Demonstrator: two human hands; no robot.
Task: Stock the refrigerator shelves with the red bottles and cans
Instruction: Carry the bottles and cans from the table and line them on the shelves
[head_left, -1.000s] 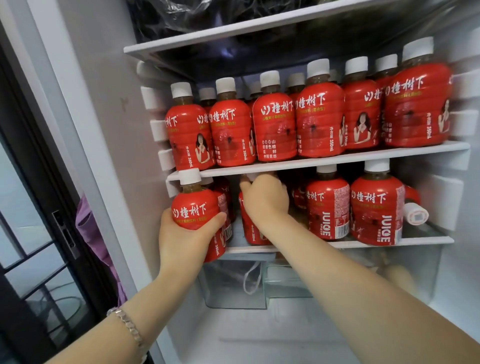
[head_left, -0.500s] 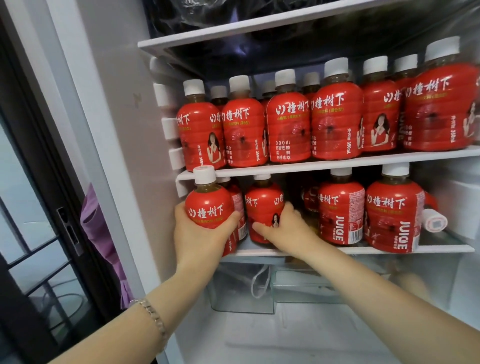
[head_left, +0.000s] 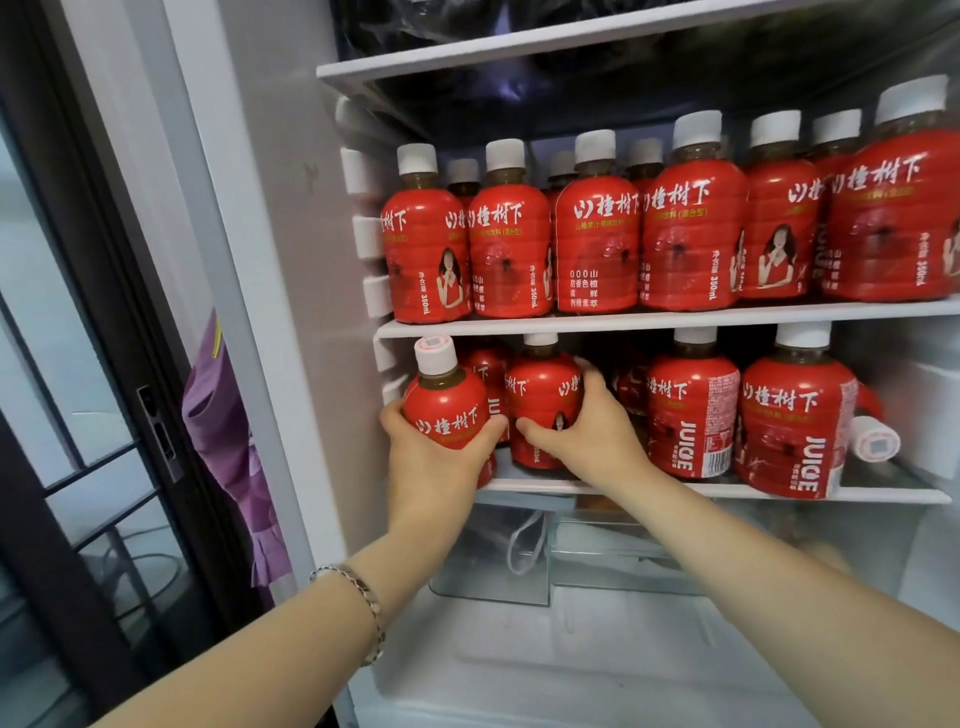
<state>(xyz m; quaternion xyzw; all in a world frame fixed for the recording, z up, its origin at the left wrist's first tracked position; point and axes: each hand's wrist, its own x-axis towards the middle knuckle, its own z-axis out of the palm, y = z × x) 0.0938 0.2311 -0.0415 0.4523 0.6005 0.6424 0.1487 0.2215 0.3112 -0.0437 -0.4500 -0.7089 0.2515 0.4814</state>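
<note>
While left hand (head_left: 434, 467) keeps gripping left bottle (head_left: 448, 410) at left front corner of lower shelf (head_left: 753, 491), right hand (head_left: 597, 441) has shifted: from reaching deep over second bottle (head_left: 540, 395) to wrapping its right side, thumb across label. Second bottle now at shelf front, long axis vertical, cap up. Left bottle tilted, cap leaning left and toward camera; base hidden by hand. Judgement: front row nearly filled, left slot pending.

1 view only: head camera, wide-angle, faces forward and slightly down into open fridge (head_left: 291, 260), near; bottles (head_left: 691, 234) on shelf (head_left: 675, 319) fill upper right, forearms (head_left: 291, 639) enter from bottom edge.
</note>
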